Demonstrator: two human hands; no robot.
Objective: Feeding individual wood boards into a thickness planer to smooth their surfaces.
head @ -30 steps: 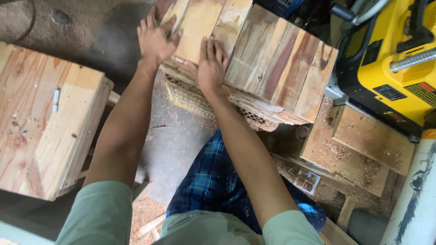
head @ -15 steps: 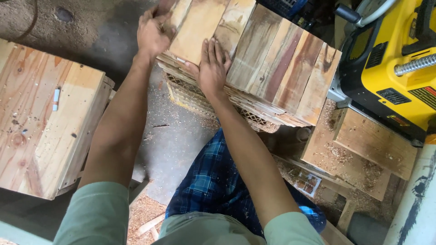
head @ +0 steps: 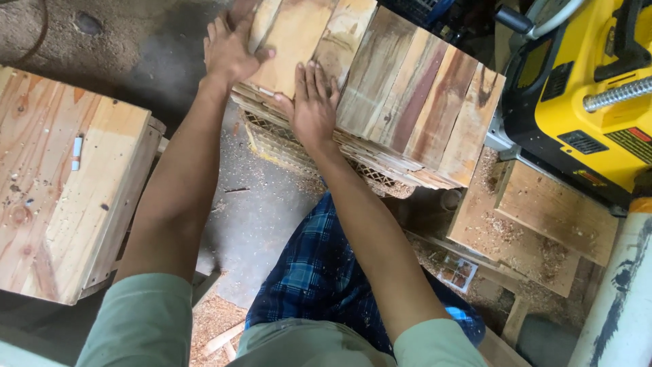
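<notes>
A stack of planed wooden boards (head: 401,88) lies on a plastic lattice crate (head: 278,146) in front of me. My left hand (head: 231,51) grips the left edge of the top boards, fingers curled over the far side and thumb on the face. Flat on the top board near its front edge rests my right hand (head: 312,102), fingers spread and pressing down. Both forearms reach forward from pale green sleeves.
A pale wooden box or bench (head: 61,197) stands at the left with a small white stub on it. At the right sits a yellow planer machine (head: 591,95) above sawdust-covered boards (head: 530,224). Concrete floor (head: 251,217) with shavings lies below; my checked blue trousers (head: 326,272) show.
My left hand has slid from lying flat on the boards to gripping their left edge. My right hand stays pressed on top, and the view has shifted slightly.
</notes>
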